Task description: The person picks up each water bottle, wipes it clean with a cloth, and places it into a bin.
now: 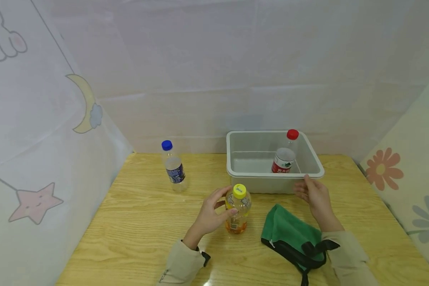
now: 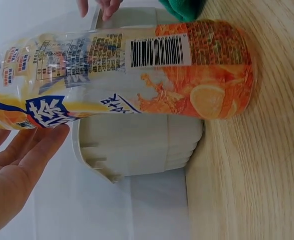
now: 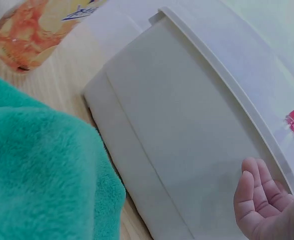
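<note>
By the right hand (image 1: pixel 317 200), the bin (image 1: pixel 261 185) partly hides the red-capped bottle (image 1: pixel 285 155).

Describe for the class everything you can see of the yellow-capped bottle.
The bottle looks like clear plastic, with a closed yellow cap bearing a dark mark. Its label combines yellow and orange, with blue lettering, a barcode and a pictured orange slice. It appears upright on the wooden table, in front of the grey bin. The left hand holds its upper part. Whether it contains liquid is unclear.
</note>
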The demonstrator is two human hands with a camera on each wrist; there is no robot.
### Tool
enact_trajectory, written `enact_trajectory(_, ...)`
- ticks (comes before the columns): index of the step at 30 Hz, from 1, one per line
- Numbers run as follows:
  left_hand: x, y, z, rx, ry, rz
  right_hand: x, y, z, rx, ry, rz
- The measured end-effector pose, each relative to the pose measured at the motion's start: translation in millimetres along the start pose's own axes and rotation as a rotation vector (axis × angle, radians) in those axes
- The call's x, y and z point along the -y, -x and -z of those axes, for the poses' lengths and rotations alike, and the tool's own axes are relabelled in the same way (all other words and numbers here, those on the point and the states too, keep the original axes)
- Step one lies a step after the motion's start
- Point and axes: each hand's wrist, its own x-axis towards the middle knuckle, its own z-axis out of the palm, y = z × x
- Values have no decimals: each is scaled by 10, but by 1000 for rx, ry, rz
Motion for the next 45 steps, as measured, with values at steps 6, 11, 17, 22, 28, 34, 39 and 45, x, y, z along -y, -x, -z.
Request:
enact_trajectory(6, -312, 3, 31, 27, -37, -26, 48, -30, -9, -13, -83, -51)
enact_trajectory(11, -422, -9, 55, 31, -61, -34, 49, -44, 0, -8, -191, -74)
enact_trajectory(17, -199, -78, 61, 22, -85, -115, 27, -70, 26, 3, -279, -89)
enact_trajectory(22, -237, -169, 100, 20, -74, -198, 30, -91, 25, 11, -312, -97)
enact_trajectory(28, -385, -297, 195, -2, -90, -312, 26, -96, 30, 21, -299, -95)
enact_trajectory(34, -530, -437, 275, -15, -124, -429, 3, -92, 46, 21, -295, -85)
enact_trajectory(39, -673, -564, 348, -13, -150, -483, -5, -97, 46, 22, -287, -72)
enact_trajectory(45, -796, -716, 434, -36, -172, -503, 8, -94, 35, 8, -282, -74)
